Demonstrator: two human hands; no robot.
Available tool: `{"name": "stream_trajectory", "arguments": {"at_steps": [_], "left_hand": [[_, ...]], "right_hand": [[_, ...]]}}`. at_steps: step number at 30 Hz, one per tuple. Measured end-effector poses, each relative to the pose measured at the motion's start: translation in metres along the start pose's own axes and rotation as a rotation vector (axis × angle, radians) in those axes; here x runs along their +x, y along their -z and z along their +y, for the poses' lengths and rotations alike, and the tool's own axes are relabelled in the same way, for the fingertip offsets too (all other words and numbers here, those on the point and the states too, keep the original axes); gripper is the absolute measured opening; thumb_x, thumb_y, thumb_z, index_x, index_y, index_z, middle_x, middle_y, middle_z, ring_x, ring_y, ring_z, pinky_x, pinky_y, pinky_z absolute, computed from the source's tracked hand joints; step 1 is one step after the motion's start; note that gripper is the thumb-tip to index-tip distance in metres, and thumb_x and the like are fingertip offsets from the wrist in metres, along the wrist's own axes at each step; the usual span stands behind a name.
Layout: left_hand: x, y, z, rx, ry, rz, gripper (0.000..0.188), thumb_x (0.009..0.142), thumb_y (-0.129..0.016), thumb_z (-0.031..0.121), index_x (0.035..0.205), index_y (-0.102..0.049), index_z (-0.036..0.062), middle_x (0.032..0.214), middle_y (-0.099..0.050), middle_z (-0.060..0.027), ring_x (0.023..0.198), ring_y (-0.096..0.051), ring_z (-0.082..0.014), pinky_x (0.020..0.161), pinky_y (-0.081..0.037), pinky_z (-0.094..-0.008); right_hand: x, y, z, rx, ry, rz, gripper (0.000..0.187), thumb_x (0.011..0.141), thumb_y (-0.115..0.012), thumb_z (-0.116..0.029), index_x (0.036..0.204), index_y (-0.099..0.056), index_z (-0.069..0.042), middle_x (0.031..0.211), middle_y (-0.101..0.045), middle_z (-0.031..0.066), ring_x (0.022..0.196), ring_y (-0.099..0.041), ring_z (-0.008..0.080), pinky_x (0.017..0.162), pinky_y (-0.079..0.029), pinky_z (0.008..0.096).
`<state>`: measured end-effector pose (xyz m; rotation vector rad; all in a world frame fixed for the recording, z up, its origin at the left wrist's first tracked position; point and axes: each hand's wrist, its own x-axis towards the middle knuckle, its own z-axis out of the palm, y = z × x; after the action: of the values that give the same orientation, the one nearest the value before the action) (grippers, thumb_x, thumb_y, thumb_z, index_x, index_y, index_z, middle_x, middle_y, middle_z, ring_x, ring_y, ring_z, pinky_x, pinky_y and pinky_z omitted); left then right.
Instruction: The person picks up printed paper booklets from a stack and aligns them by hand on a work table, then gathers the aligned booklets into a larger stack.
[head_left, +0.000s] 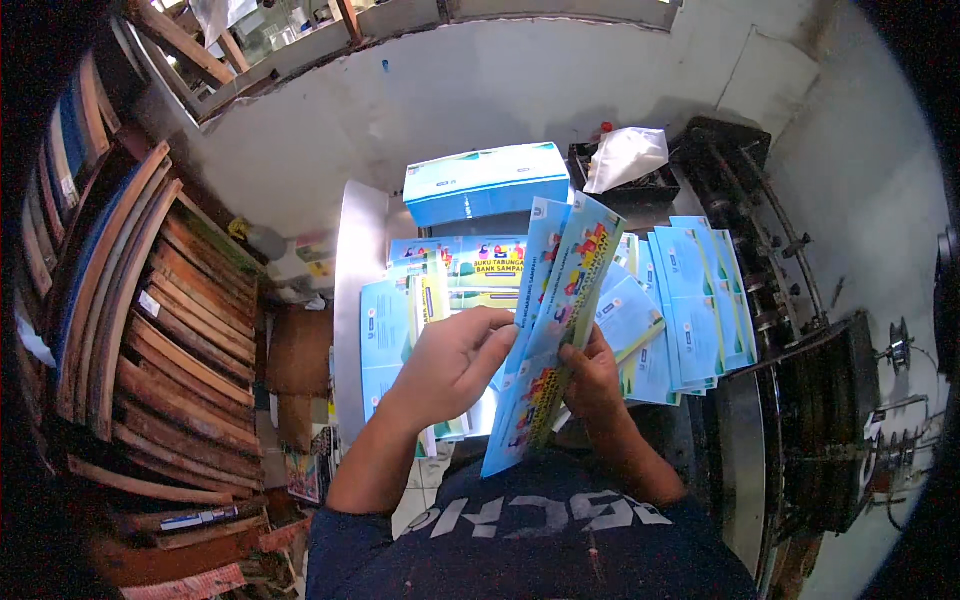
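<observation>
My right hand (pixel 595 378) grips a folded printed sheet (pixel 555 330), blue and yellow-green with colourful figures, thumb on its face and fingers behind. The sheet stands tilted in front of my chest, its two long panels side by side. My left hand (pixel 455 368) is at the sheet's left edge, fingers curled and thumb close to the index finger. Whether it pinches anything is hidden. Below lie more printed sheets: a yellow and blue pile (pixel 490 262) behind my left hand, and stacked blue sheets (pixel 690 300) to the right of my right hand.
A blue-and-white stack (pixel 487 180) stands at the table's back. Beside it, a black tray (pixel 655 188) holds a white crumpled bag (pixel 628 158). Dark machinery (pixel 810 400) lines the right side. Wooden-edged frames (pixel 185 340) fill racks at the left. A pale wall (pixel 480 80) rises behind.
</observation>
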<state>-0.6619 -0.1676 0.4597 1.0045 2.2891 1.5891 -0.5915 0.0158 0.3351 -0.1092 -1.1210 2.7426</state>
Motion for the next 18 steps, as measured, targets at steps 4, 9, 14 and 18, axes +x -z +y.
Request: {"name": "stream_trajectory", "arguments": {"at_steps": [4,9,14,18], "left_hand": [[0.002,0.013,0.007,0.159,-0.041,-0.124,0.018,0.096,-0.052,0.013,0.101,-0.061,-0.0019,0.079,-0.063,-0.0131,0.07,-0.063,-0.0193,0.068,-0.051,-0.0309],[0.002,0.015,0.006,0.136,0.001,-0.134,0.019,0.096,-0.051,0.013,0.105,-0.06,-0.0016,0.086,-0.064,-0.0164,0.075,-0.065,-0.026,0.07,-0.051,-0.0351],[0.002,0.012,0.007,0.084,0.018,-0.101,0.022,0.096,-0.05,0.014,0.108,-0.06,-0.0019,0.088,-0.064,-0.0185,0.075,-0.065,-0.0301,0.069,-0.051,-0.0377],[0.005,0.015,0.007,0.179,-0.066,-0.141,0.022,0.095,-0.051,0.012,0.11,-0.059,-0.0018,0.088,-0.064,-0.0193,0.08,-0.066,-0.0314,0.071,-0.052,-0.0376]], "right_hand": [[-0.002,-0.003,-0.008,-0.051,-0.005,-0.006,0.055,0.084,-0.072,-0.019,0.129,-0.046,-0.001,0.115,-0.061,0.0105,0.104,-0.061,0.0226,0.093,-0.05,0.0392],[0.001,0.002,-0.007,-0.055,-0.052,0.001,0.057,0.083,-0.074,-0.018,0.129,-0.046,-0.001,0.116,-0.062,0.0103,0.106,-0.06,0.0223,0.095,-0.048,0.04],[0.003,0.003,-0.006,-0.01,-0.049,-0.024,0.056,0.084,-0.073,-0.018,0.129,-0.046,-0.001,0.117,-0.062,0.0108,0.106,-0.061,0.0229,0.095,-0.048,0.0403],[0.004,0.007,-0.007,-0.005,-0.064,-0.048,0.055,0.084,-0.073,-0.017,0.129,-0.046,-0.001,0.117,-0.062,0.011,0.105,-0.061,0.0232,0.095,-0.049,0.04]]}}
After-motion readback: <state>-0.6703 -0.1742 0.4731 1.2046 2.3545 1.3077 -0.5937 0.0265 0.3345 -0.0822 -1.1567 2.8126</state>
